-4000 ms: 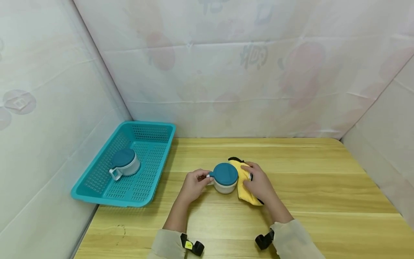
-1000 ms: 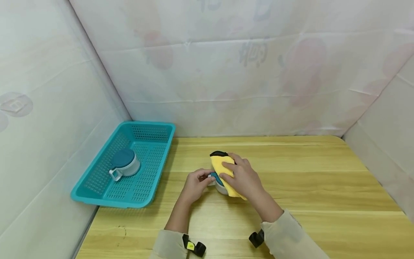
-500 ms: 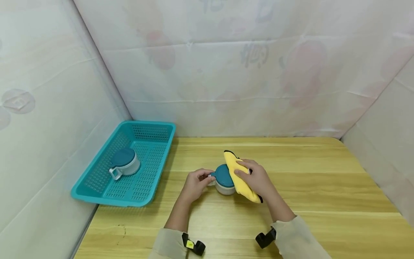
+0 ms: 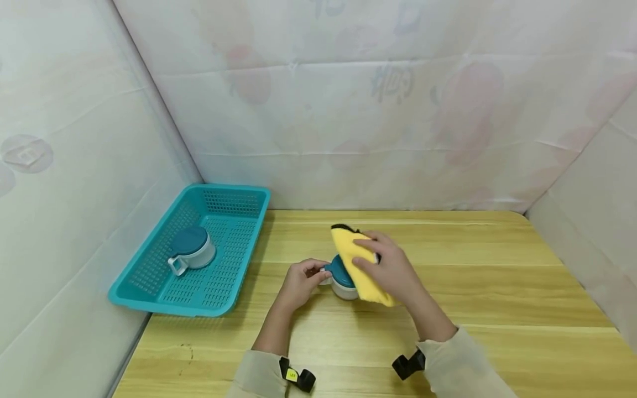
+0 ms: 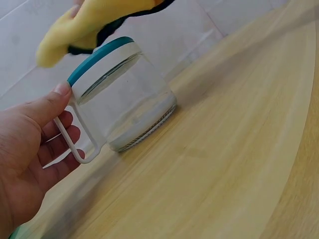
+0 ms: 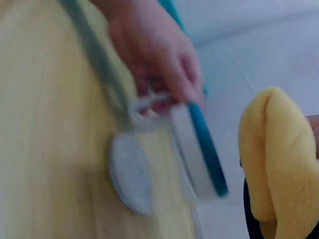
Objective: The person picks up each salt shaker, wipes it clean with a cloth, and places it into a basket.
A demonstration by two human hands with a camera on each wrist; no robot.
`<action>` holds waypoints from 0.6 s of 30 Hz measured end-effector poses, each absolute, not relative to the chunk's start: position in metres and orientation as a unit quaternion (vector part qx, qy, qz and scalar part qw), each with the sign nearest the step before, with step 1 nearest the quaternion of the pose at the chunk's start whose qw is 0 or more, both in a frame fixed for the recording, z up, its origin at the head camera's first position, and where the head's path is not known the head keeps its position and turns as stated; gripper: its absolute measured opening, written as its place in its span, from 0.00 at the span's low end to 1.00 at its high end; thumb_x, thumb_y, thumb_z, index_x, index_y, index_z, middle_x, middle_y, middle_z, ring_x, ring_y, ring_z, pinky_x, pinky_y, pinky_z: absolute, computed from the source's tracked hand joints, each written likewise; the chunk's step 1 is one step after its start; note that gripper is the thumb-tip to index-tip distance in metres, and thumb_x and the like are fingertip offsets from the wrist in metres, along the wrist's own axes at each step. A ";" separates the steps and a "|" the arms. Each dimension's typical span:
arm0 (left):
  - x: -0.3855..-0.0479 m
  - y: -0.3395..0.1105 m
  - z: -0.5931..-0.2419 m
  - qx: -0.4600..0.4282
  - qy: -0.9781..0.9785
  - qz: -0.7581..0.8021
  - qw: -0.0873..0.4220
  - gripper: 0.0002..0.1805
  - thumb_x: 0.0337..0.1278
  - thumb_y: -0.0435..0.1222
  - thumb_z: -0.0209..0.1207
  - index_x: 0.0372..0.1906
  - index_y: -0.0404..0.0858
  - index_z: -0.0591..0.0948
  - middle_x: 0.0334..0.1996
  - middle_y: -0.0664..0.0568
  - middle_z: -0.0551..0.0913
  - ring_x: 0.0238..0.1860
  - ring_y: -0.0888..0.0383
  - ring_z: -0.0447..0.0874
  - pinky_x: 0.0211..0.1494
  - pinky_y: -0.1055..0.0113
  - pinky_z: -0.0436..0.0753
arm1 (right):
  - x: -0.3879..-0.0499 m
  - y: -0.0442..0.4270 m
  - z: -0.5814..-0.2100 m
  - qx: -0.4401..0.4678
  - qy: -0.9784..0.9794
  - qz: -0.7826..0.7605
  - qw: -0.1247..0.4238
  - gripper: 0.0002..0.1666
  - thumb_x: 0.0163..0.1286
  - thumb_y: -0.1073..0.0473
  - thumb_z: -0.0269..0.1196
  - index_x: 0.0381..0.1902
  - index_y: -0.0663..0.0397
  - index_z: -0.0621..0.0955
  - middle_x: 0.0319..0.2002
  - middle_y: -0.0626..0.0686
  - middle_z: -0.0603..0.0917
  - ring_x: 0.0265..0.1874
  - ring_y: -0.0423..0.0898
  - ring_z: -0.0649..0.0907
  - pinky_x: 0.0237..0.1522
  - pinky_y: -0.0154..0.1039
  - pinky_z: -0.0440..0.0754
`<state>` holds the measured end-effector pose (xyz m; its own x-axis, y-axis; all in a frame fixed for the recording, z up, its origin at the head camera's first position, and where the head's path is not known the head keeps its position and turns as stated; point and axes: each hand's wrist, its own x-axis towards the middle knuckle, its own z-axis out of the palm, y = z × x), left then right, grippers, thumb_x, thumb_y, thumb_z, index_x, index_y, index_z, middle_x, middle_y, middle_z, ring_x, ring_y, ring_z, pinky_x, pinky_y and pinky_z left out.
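A clear glass seasoning jar (image 5: pixel 137 107) with a teal-blue lid (image 4: pixel 340 271) and white collar stands upright on the wooden table. My left hand (image 4: pixel 299 284) grips its white handle (image 5: pixel 79 144), fingers curled through the loop and thumb at the lid's tab. In my right hand (image 4: pixel 390 271) is a folded yellow cloth (image 4: pixel 355 265) with black edging, held over the right part of the lid and hiding it from the head camera. The right wrist view is blurred, but the cloth (image 6: pixel 279 159) appears apart from the lid there.
A turquoise plastic basket (image 4: pixel 251 249) sits on the left, reaching past the table's left edge. Inside it lies a similar lidded jar (image 4: pixel 193 249). Fabric-covered walls (image 4: pixel 318 132) close off the back and sides of the wooden table (image 4: pixel 487 287).
The cloth was beside the jar 4 seconds ago, covered most of the lid 1 second ago, then shifted right. Now my right hand has brought it back left over the lid. My left hand stays put.
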<state>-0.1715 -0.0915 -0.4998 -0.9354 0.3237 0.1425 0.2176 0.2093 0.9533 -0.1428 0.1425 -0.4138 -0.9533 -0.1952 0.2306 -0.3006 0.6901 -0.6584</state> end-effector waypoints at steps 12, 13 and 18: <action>-0.172 -0.091 -0.500 0.172 0.777 0.605 0.037 0.11 0.61 0.42 0.64 0.46 0.44 0.87 0.36 0.55 0.85 0.34 0.61 0.79 0.36 0.72 0.81 | -0.125 0.135 -0.428 0.133 -0.935 0.318 0.079 0.24 0.62 0.53 0.71 0.56 0.50 0.84 0.66 0.56 0.74 0.60 0.59 0.77 0.52 0.54 0.82; -0.172 -0.091 -0.500 0.170 0.777 0.605 0.035 0.11 0.61 0.42 0.64 0.46 0.44 0.87 0.36 0.55 0.85 0.34 0.60 0.79 0.36 0.72 0.80 | -0.127 0.139 -0.429 0.126 -0.934 0.328 0.070 0.24 0.63 0.52 0.70 0.57 0.50 0.83 0.66 0.56 0.74 0.61 0.60 0.77 0.53 0.55 0.81; -0.172 -0.091 -0.501 0.174 0.778 0.603 0.038 0.11 0.60 0.41 0.64 0.46 0.45 0.87 0.36 0.55 0.85 0.34 0.60 0.78 0.35 0.73 0.79 | -0.133 0.162 -0.437 0.090 -0.914 0.395 0.016 0.26 0.67 0.46 0.67 0.60 0.47 0.81 0.67 0.54 0.72 0.67 0.60 0.71 0.60 0.60 0.74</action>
<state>-0.1715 -0.0913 -0.5012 -0.9368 0.3157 0.1509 0.2247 0.2122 0.9511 -0.1326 0.1618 -0.4369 -0.9833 -0.1521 0.0999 -0.1770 0.6721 -0.7190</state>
